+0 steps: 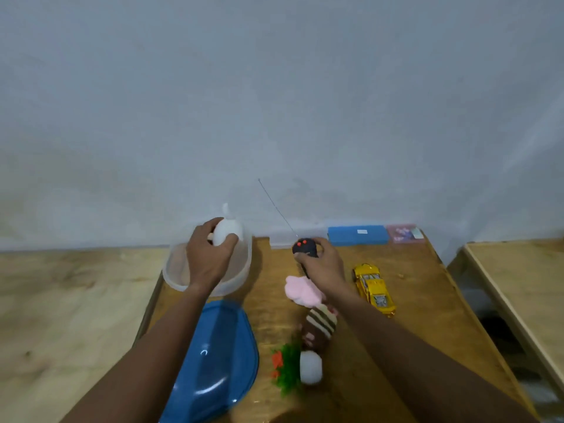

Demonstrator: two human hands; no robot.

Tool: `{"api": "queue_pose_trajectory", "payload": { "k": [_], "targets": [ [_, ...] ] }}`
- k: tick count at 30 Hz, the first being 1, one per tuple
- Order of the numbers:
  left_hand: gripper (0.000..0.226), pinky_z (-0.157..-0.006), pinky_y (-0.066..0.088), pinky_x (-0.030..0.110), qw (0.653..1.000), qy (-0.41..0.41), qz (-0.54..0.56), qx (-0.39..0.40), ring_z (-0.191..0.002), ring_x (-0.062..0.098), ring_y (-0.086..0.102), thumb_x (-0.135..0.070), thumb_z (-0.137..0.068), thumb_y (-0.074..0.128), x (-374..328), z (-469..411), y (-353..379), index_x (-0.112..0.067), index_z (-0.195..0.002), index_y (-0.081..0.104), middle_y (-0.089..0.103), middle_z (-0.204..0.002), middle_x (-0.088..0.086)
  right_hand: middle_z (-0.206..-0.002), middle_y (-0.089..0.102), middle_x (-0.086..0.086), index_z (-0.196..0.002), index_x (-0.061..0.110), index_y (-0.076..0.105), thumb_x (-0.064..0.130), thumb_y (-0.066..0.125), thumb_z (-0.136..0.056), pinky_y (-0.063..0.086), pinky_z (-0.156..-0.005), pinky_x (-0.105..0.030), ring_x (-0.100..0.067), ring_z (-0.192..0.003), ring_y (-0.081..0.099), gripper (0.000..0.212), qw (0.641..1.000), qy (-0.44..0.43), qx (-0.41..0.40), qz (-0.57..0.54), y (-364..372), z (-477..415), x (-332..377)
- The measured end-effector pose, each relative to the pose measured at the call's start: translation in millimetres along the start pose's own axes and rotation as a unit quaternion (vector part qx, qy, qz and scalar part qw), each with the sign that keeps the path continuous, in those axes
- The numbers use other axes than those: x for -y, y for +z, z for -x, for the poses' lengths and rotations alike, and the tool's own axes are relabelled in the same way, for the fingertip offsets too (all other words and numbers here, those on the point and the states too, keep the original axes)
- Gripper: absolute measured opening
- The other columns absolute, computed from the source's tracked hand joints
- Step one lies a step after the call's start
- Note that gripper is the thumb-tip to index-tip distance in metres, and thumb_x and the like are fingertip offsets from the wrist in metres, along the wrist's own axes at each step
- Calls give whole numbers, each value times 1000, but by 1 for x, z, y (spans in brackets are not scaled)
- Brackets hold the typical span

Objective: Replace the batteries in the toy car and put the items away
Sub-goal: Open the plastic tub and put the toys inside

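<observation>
Now our left hand [210, 257] grips a white soft toy [227, 232] right above the clear tub [174, 279]; our right hand [323, 264] clutches the remote [305, 247], well right of the tub. The toy car [374, 290] lies lengthwise just beyond it, right hand nearer.

The wooden table [412, 297] carries a clear tub [177, 276], blue lid [213, 358], yellow car [374, 290], soft toys [308, 325], and a blue box [357, 235] and pink packet [405, 233] along the wall.

yellow toy car [374, 289]; blue lid [213, 361]; brown-cream striped plush [322, 322]; pink plush [302, 290].
</observation>
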State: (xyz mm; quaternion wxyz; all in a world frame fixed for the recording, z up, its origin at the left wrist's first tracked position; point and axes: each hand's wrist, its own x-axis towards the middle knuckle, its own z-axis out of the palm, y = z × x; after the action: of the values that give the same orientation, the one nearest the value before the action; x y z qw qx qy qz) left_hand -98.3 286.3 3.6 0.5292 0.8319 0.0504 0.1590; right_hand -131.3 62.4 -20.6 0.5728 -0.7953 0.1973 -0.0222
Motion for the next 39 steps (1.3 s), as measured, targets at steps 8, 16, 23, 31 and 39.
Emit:
{"api": "queue_pose_trajectory", "payload": {
  "k": [8,16,23,31,39],
  "targets": [
    [37,-81,44,29,997,-73,10,22,-102,17,56,-34,-91,55,47,-62,-36,-26,-127,59,60,-115,-7,-111,60,8,-129,23,57,28,64,-88,48,-91,-31,-12,-102,55,42,995,-58,20,79,71,-32,28],
    [34,-85,36,31,983,-117,-107,89,-104,21,53,-38,-98,40,101,-103,-44,-26,-124,59,63,-121,-1,-85,62,4,-107,28,57,26,61,-78,52,-68,-35,-19,-80,57,29,952,-172,37,252,123,-51,36],
    [36,-84,45,34,951,-91,-225,190,-95,27,59,-39,-97,43,120,-118,-45,-17,-114,66,69,-113,8,-95,56,-5,-119,20,51,23,59,-87,46,-59,-28,-21,-70,53,33,852,-243,65,459,156,-71,50],
    [54,-80,44,23,937,-28,-263,228,-102,14,64,-44,-78,77,136,-115,-39,-19,-125,67,70,-119,1,-100,64,-3,-118,24,54,25,55,-89,44,-78,-37,-23,-92,52,29,824,-285,72,485,199,-99,41],
    [41,-74,40,25,970,-59,-222,81,-94,22,67,-46,-86,67,139,-117,-19,-14,-111,72,75,-102,6,-92,72,1,-101,24,65,35,52,-88,28,-83,-42,-26,-110,41,21,754,-290,76,585,209,-115,24]
  ]
}}
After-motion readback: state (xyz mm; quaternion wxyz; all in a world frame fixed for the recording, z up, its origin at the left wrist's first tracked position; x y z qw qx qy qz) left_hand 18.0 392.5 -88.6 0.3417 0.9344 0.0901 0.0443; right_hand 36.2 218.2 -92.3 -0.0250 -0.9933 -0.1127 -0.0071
